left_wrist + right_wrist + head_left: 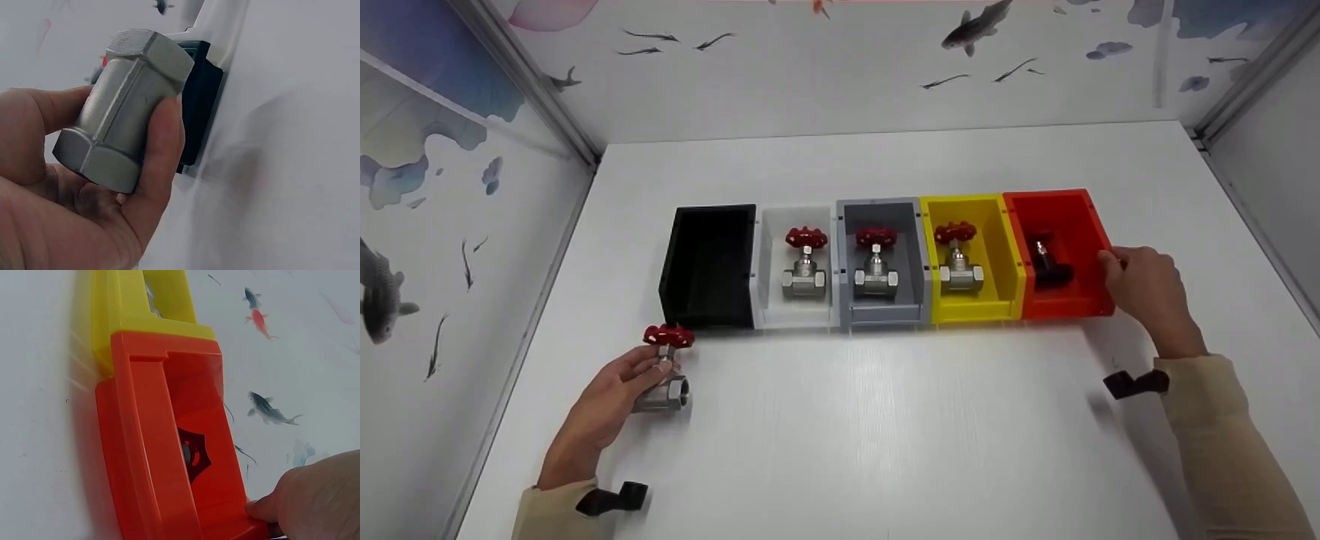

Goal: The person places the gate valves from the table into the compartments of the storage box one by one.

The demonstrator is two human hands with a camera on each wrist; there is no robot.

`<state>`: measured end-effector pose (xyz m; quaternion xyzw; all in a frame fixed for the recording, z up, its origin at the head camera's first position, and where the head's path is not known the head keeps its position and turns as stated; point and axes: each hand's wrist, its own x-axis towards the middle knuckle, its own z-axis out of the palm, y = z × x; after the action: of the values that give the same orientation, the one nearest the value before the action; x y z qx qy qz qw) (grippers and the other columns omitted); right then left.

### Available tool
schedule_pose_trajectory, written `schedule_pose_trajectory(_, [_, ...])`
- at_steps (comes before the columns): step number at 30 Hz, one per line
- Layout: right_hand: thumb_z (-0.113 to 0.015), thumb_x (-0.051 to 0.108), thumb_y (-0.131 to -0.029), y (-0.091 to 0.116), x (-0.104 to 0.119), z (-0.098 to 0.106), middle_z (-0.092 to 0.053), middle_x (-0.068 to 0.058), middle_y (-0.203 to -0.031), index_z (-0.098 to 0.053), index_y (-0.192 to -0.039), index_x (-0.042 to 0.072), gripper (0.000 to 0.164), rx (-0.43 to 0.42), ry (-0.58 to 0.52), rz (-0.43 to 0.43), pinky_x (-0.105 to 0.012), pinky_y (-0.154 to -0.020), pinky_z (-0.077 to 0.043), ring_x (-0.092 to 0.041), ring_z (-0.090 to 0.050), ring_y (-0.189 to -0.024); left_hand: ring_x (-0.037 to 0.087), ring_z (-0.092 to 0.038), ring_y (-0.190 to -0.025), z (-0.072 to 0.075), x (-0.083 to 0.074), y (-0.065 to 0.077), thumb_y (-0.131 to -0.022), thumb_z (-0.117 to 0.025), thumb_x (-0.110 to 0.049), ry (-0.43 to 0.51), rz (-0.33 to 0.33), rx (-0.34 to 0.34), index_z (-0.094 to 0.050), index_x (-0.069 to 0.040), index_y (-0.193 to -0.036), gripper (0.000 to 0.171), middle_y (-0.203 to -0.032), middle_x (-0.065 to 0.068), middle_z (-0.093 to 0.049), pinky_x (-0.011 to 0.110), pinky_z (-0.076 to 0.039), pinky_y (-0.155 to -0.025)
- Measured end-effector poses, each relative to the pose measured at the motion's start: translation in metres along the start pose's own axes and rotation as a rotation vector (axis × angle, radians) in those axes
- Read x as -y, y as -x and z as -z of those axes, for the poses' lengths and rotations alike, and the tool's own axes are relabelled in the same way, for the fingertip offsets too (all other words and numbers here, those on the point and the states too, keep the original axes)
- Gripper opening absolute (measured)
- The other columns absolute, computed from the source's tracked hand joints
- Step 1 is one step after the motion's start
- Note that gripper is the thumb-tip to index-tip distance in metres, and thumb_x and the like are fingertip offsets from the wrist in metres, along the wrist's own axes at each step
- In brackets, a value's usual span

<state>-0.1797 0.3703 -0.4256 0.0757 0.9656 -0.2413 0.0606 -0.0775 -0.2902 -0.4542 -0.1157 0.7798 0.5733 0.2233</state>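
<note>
A gate valve [664, 375] with a red handwheel and silver body is gripped in my left hand [611, 394], its wheel just in front of the black bin [669, 247]. Close up in the left wrist view, thumb and fingers wrap the valve's hexagonal-ended body [121, 107]. My right hand [1151, 289] pinches the right wall of the red bin [1076, 304], its thumb over the inner side of the wall. Inside that bin lies a dark-bodied piece [1051, 274] with a shiny stem; the right wrist view shows a dark red handwheel [197, 453] there.
Between the black and red bins stand a white bin [797, 319], a grey bin [886, 313] and a yellow bin [975, 311], each holding a red-wheeled valve. The bins form one row across the white table [885, 427]. Printed panels enclose the back and left sides.
</note>
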Motion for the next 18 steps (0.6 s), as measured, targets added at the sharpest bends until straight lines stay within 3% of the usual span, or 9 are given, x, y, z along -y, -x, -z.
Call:
schedule_pose_trajectory(5, [-0.043,0.027,-0.106,0.0013,0.0000,-0.0007,-0.063,-0.026,-0.087,-0.053,-0.133,-0.012,0.049,-0.030,0.007,0.027,-0.032,-0.055,-0.043,-0.028,-0.052,-0.069,0.005,-0.048,-0.124,0.0011,-0.0026,0.0016,-0.102,-0.054,-0.039,0.030,-0.045,-0.008,-0.026,0.000,-0.154,0.070,-0.152,0.019,-0.042,0.019,-0.037,-0.101])
schedule_pose_trajectory(8, [-0.043,0.024,-0.106,0.0021,-0.0001,-0.0013,-0.061,-0.021,-0.077,-0.056,-0.130,-0.012,0.045,-0.054,0.008,0.051,-0.032,-0.053,-0.041,-0.026,-0.050,-0.065,-0.005,-0.052,-0.116,0.0012,-0.0039,0.0019,-0.103,-0.055,-0.033,0.092,-0.063,-0.031,-0.028,0.001,-0.153,0.066,-0.152,0.021,-0.040,0.012,-0.042,-0.094])
schedule_pose_trajectory(13, [-0.043,0.025,-0.106,0.0017,0.0001,-0.0020,-0.061,-0.020,-0.078,-0.054,-0.131,-0.012,0.047,-0.052,0.008,0.049,-0.033,-0.052,-0.041,-0.025,-0.049,-0.064,-0.004,-0.058,-0.110,0.0001,-0.0051,0.0022,-0.102,-0.056,-0.027,0.163,-0.077,-0.064,-0.032,0.001,-0.151,0.062,-0.150,0.022,-0.044,0.017,-0.048,-0.090])
schedule_pose_trajectory(18, [-0.043,0.027,-0.106,0.0015,0.0005,-0.0020,-0.064,-0.025,-0.086,-0.051,-0.135,-0.012,0.049,-0.031,-0.001,0.020,-0.033,-0.054,-0.043,-0.026,-0.052,-0.066,0.001,-0.062,-0.110,-0.0002,-0.0056,0.0020,-0.101,-0.059,-0.023,0.185,-0.091,-0.073,-0.035,0.002,-0.149,0.059,-0.132,0.005,-0.063,0.019,-0.051,-0.088])
